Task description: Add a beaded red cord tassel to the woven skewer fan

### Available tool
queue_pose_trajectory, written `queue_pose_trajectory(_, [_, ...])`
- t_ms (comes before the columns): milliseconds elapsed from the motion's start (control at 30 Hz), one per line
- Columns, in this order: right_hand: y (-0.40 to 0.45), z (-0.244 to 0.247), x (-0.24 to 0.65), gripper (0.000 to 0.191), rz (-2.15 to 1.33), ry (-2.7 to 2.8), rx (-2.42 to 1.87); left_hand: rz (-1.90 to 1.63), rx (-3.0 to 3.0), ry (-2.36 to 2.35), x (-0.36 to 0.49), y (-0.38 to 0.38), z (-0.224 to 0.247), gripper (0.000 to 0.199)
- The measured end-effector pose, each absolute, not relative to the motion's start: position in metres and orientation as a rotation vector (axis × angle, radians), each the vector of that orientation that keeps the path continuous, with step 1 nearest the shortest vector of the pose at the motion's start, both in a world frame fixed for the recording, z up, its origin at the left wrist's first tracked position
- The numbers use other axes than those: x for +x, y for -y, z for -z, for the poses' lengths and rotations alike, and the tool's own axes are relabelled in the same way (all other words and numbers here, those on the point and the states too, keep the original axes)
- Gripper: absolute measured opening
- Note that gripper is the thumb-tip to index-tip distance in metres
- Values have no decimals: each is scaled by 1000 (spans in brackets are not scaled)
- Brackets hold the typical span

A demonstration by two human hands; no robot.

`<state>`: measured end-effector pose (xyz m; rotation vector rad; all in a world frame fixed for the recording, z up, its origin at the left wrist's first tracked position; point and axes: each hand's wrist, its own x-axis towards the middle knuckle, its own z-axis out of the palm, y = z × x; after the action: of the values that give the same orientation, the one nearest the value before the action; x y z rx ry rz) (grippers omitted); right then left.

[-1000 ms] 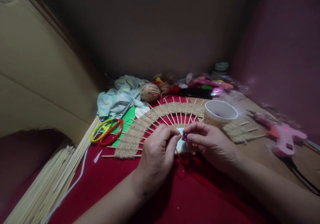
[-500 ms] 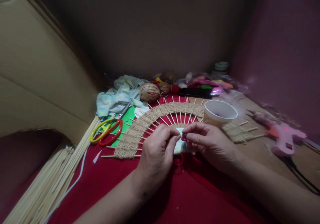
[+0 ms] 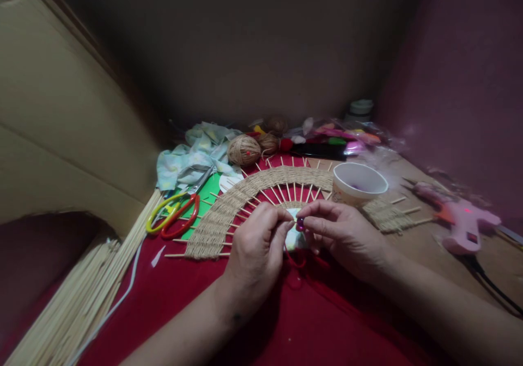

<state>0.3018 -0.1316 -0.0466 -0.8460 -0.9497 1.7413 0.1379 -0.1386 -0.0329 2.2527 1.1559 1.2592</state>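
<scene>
My left hand (image 3: pixel 259 241) is closed in a pinch; a small pale tip shows at its fingertips, too small to make out. Close by on the right, my right hand (image 3: pixel 343 235) pinches a dark purple bead (image 3: pixel 300 224) between thumb and index finger. A thin red cord (image 3: pixel 300 264) hangs below the fingers. Behind and around the hands lies a woven fan-shaped piece (image 3: pixel 212 221) with thin sticks poking out. Part of a pale patterned cloth at its centre (image 3: pixel 295 241) shows between the hands. A paper cup (image 3: pixel 351 191) with something purple inside stands beyond my right hand.
Scissors (image 3: pixel 174 216) with yellow and red handles lie left, near crumpled fabric (image 3: pixel 183 162) and twine balls (image 3: pixel 244 150). Long sticks (image 3: pixel 90 284) lie at the lower left. A pink glue gun (image 3: pixel 468 227) and a small woven piece (image 3: pixel 388 216) are on the right.
The red cord below the fingers has shifted its loop slightly. Both hands keep nearly the same pose, with the bead still in my right hand.
</scene>
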Motion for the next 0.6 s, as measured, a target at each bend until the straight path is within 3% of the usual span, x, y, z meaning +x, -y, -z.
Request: queue_pose_trajectory(600, [131, 46, 302, 20, -1746, 938, -869, -1233, 2216, -1167, 138, 138, 36, 12])
